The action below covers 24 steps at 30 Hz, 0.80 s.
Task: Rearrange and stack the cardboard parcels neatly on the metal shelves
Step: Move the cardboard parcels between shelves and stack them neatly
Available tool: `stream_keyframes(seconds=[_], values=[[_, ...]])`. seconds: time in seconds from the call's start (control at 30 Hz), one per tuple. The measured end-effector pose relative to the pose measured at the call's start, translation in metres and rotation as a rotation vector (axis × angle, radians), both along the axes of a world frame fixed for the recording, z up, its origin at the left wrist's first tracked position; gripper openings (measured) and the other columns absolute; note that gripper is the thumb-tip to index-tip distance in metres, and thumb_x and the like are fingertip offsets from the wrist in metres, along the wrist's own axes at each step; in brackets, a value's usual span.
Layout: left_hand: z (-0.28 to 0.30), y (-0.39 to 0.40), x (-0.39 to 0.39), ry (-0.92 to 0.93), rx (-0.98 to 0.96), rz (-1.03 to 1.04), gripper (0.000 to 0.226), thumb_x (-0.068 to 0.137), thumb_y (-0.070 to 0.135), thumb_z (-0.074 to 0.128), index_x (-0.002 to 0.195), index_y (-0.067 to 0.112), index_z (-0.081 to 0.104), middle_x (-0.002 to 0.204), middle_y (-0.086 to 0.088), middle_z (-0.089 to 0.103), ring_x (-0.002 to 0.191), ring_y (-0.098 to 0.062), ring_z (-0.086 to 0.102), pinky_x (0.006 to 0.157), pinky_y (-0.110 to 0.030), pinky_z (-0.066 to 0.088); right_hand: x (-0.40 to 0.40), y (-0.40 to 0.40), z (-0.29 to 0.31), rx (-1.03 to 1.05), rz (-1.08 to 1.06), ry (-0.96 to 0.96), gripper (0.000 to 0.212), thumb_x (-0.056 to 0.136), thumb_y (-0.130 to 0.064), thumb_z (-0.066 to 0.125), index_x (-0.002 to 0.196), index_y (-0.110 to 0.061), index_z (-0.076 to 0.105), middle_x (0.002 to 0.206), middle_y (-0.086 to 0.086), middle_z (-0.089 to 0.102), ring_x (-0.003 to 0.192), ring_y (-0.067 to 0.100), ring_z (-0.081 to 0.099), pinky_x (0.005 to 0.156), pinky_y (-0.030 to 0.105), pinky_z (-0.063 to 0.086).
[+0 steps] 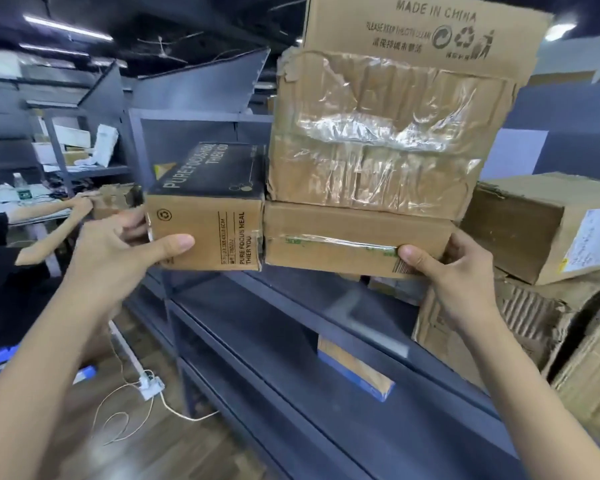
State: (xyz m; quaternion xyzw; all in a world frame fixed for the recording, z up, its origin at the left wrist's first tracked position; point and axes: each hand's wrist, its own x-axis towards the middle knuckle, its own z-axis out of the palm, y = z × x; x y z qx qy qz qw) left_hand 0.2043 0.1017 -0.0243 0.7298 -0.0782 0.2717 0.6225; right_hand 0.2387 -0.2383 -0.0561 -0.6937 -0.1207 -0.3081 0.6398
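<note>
My left hand (125, 247) grips the left end of a small parcel with a black top (205, 216), printed "PURE FOCUS HEAL". My right hand (451, 268) holds the right end of a flat brown parcel (343, 237) beside it. The two parcels touch side by side and are held in the air above the dark metal shelf (291, 306). On the flat parcel rests a crumpled parcel wrapped in clear tape (378, 133), and above that a carton marked "MADE IN CHINA" (423, 26).
Worn cardboard parcels (534, 230) are piled on the shelf at the right. A brown and blue box (354, 372) lies on a lower shelf. At the left another person's hand (80, 202) holds a small box. A power strip and cable (149, 386) lie on the floor.
</note>
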Motion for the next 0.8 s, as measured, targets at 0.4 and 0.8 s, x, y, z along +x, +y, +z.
stream_keyframes(seconds=[0.4, 0.8], values=[[0.08, -0.048, 0.189, -0.17, 0.099, -0.136, 0.032, 0.083, 0.013, 0.068, 0.114, 0.018, 0.062, 0.099, 0.006, 0.068, 0.089, -0.003, 0.064, 0.08, -0.017, 0.052, 0.104, -0.016, 0.049, 0.036, -0.401, -0.073, 0.024, 0.078, -0.026, 0.074, 0.071, -0.03, 0.051, 0.069, -0.013, 0.056, 0.068, 0.007, 0.056, 0.067, 0.026, 0.043], [0.019, -0.058, 0.35, -0.136, 0.065, -0.457, 0.078, 0.093, 0.015, 0.054, 0.144, 0.046, 0.004, 0.148, 0.017, 0.03, 0.134, -0.009, 0.035, 0.11, -0.047, 0.031, 0.176, 0.024, -0.005, -0.084, -0.822, 0.243, 0.035, 0.085, -0.032, 0.065, 0.103, -0.005, 0.053, 0.1, 0.008, 0.061, 0.097, 0.028, 0.056, 0.067, 0.029, 0.037]])
